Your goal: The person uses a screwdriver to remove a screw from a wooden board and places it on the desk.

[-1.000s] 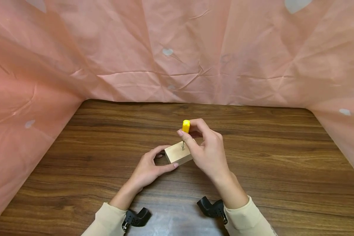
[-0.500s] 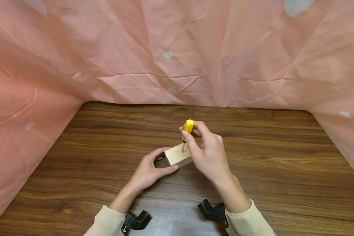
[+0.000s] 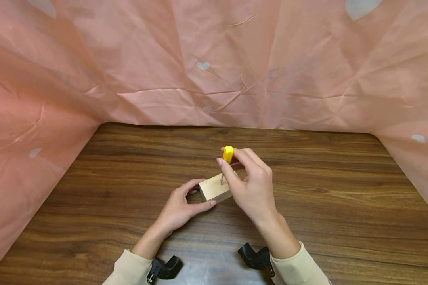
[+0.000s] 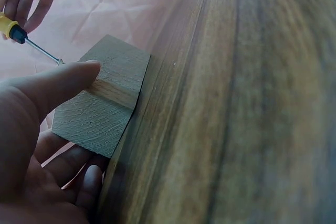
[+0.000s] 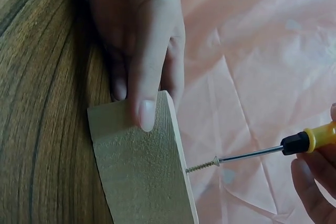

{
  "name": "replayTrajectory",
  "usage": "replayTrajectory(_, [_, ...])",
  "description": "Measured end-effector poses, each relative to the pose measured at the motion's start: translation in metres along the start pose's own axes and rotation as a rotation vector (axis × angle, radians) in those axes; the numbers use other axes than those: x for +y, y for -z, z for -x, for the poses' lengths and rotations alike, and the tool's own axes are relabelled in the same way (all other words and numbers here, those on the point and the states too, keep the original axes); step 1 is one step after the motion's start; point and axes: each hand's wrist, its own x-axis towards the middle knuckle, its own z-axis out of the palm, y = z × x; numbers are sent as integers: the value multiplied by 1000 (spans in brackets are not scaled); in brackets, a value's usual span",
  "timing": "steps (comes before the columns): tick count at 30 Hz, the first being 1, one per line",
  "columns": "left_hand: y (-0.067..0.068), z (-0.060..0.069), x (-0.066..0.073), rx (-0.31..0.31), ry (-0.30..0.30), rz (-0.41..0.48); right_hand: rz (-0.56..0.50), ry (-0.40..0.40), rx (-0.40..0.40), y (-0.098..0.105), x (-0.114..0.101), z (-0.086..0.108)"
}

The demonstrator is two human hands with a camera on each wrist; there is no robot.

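A pale wooden block (image 3: 212,187) lies on the brown table. My left hand (image 3: 183,204) grips its left end, thumb on the near side and fingers on the far side. Out of the block's top face stands a screw (image 5: 202,167), much of its thread showing. The tip of a screwdriver (image 3: 228,154) with a yellow handle, black collar and thin metal shaft meets the screw head. My right hand (image 3: 254,184) pinches the yellow handle between thumb and fingers, and hides the block's right end in the head view. The screwdriver leans slightly to the right.
Wood-grain table (image 3: 335,198) surrounds the block. Pink cloth (image 3: 214,79) with pale heart shapes hangs along the back and both sides. Black wrist-worn devices (image 3: 165,268) jut inward from both cuffs.
My right fingers have shifted around the yellow handle, and the screwdriver's tilt has changed slightly. The block and left hand keep their place.
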Motion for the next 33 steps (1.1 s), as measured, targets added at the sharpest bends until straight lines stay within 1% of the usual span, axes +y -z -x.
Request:
replayTrajectory(5, [-1,3,0,8,20,-4,8,-13,32,0,-1,3])
replayTrajectory(9, [-2,3,0,6,20,-4,-29,-9,40,0,0,3])
replayTrajectory(12, [-3,2,1,1,15,0,-58,-1,25,-1,0,3])
replayTrajectory(15, [-2,1,1,1,14,4,-63,7,3,0,0,2])
replayTrajectory(20, [-1,0,0,4,14,1,-65,0,-70,4,-1,-2])
replayTrajectory(22, [0,0,0,3,16,3,-61,-7,-85,6,-1,-3])
replayTrajectory(25, [0,0,-1,3,20,9,-50,-19,-83,6,-1,-4])
replayTrajectory(33, [-1,1,-1,4,21,1,-19,-14,-83,6,-2,-3])
